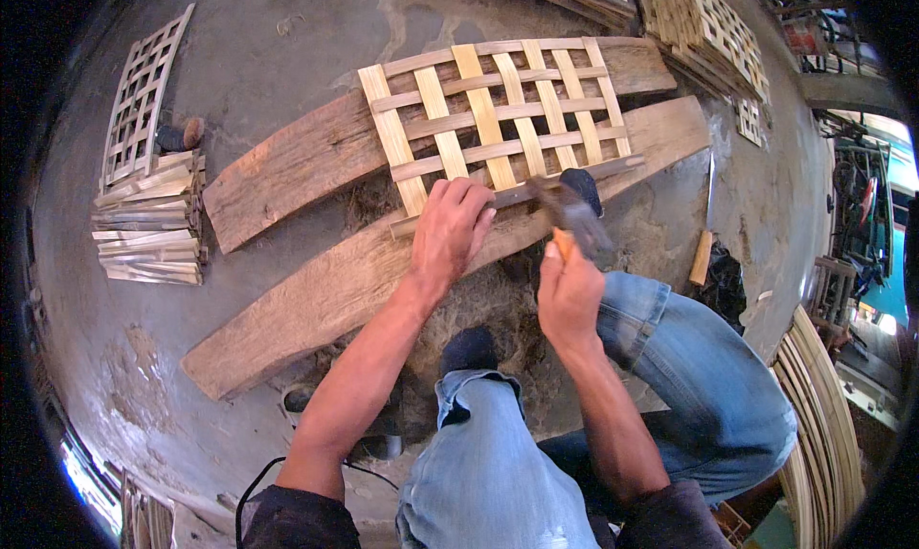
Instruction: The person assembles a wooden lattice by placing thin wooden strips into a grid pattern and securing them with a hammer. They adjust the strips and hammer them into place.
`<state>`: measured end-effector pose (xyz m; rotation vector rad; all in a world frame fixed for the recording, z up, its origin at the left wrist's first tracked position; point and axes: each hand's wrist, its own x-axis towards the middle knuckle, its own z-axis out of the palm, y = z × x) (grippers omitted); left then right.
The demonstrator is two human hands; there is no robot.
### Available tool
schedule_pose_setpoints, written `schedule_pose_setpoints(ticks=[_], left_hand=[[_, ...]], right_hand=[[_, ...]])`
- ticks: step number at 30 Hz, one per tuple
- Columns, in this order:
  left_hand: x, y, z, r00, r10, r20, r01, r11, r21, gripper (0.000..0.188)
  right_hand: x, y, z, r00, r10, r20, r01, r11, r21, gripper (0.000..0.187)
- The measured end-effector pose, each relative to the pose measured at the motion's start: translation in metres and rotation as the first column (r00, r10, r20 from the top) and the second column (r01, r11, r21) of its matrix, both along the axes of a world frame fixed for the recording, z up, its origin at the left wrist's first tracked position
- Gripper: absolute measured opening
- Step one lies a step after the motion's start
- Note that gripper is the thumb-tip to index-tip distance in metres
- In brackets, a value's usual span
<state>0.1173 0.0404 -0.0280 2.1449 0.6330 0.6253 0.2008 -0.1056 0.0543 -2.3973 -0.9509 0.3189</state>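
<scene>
A woven lattice panel of pale bamboo slats [498,118] lies across two thick wooden planks, its near edge on the nearer plank [316,300]. My left hand [448,225] is closed over the bamboo strip [613,169] along that near edge, fingers curled and pressed together. Whether a nail is pinched in its fingertips I cannot make out. My right hand [571,295] is wrapped round the orange-brown handle of a hammer [577,219]. The hammer's head is smeared by motion, just right of my left fingertips, over the edge strip.
Cut slats [151,228] lie piled at the left beside another lattice panel [144,99]. More panels are stacked [704,32] at the far right. A wooden-handled blade [704,247] lies on the floor near a black bag [726,286]. Long strips [818,425] stand at the lower right.
</scene>
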Motion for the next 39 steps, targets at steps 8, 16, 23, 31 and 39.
schedule_pose_setpoints(ticks=[8,16,23,31,39], left_hand=[[-0.001,-0.003,-0.001,1.0,0.028,0.012,-0.028,0.998,0.05,0.019],[-0.002,-0.001,-0.002,1.0,0.03,-0.003,-0.03,1.0,0.004,0.02],[-0.003,0.0,-0.001,0.999,0.027,-0.033,-0.027,1.0,-0.001,0.022],[-0.011,0.057,0.031,0.973,0.101,-0.206,-0.042,0.961,0.272,0.073],[-0.001,0.078,-0.005,0.892,0.001,-0.452,0.208,0.887,0.413,0.097]], right_hand=[[-0.007,-0.005,-0.031,0.999,-0.006,-0.033,0.005,0.999,-0.053,0.026],[-0.006,0.005,-0.018,0.999,-0.021,-0.027,0.019,0.998,-0.058,0.025],[-0.002,0.0,-0.02,1.0,-0.021,-0.009,0.021,0.999,-0.041,0.03],[-0.001,-0.008,-0.028,1.0,-0.025,-0.008,0.025,0.999,0.047,0.024],[0.003,-0.008,-0.033,0.998,-0.044,-0.036,0.043,0.999,-0.007,0.022]])
